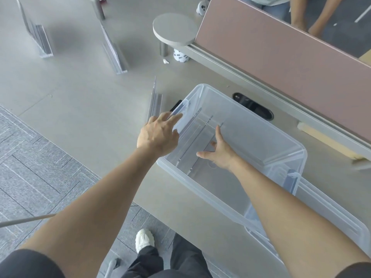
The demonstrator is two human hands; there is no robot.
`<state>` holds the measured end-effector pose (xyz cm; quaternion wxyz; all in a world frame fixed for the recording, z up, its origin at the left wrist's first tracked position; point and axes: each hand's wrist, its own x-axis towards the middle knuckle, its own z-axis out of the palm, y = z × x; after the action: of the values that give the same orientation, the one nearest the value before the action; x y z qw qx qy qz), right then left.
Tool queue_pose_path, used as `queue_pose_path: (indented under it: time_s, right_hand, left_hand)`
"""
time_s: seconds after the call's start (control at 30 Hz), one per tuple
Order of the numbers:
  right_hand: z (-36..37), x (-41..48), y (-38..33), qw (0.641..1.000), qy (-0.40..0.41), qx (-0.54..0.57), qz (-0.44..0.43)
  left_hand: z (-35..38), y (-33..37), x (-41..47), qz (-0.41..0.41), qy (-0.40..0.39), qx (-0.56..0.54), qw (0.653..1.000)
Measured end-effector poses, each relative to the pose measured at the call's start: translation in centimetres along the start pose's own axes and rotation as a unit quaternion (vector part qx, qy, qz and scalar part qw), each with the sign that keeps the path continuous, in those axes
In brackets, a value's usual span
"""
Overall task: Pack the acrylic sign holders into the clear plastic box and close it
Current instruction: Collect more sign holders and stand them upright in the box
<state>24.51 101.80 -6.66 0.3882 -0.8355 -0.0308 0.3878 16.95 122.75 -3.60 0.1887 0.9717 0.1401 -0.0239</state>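
Holders (197,137) already packed stand on edge in the clear box (281,137), steadied under the spread, empty right hand (217,152). Left hand (157,135), open, reaches toward a holder (155,101) just beyond its fingers; a careless grab could topple it.

1. One view only, from a camera worn on the person's head; no second view shares the scene.
2. It faces forward and steeply down over the grey table (84,109); carpet and a shoe show below.
3. Near, wide-angle; both forearms reach in from the bottom edge.
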Motion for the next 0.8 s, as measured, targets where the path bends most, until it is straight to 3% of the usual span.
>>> queue_pose_path:
  time_s: [0.13, 0.23, 0.33, 0.47, 0.63, 0.8]
  right_hand:
    - [-1.5, -1.4, -1.7, 0.990, 0.018, -0.139, 0.006]
    - [-3.6, -1.6, -3.8, 0.970, 0.076, -0.227, -0.032]
    - [-5.1, -0.9, -7.2, 0.957, 0.136, -0.233, -0.106]
    - [-4.7, 0.5, -13.4, 0.941, 0.132, -0.219, -0.220]
    - [-2.3, 4.1, -19.3, 0.931, 0.087, -0.261, -0.240]
    - [1.1, 9.7, -22.7, 0.941, 0.069, -0.288, -0.167]
  left_hand:
    - [-0.4, -0.2, 0.3, 0.000, -0.031, -0.019, 0.999]
    - [-1.7, -0.1, 0.7, 0.012, -0.023, -0.072, 0.997]
    - [-3.9, -0.5, 1.6, -0.018, 0.016, -0.093, 0.995]
    - [-5.9, -2.7, 3.3, -0.113, 0.054, -0.103, 0.987]
    - [-5.7, -6.2, 6.9, -0.203, -0.026, -0.116, 0.972]
    - [-3.9, -8.2, 10.0, -0.207, -0.165, -0.123, 0.957]
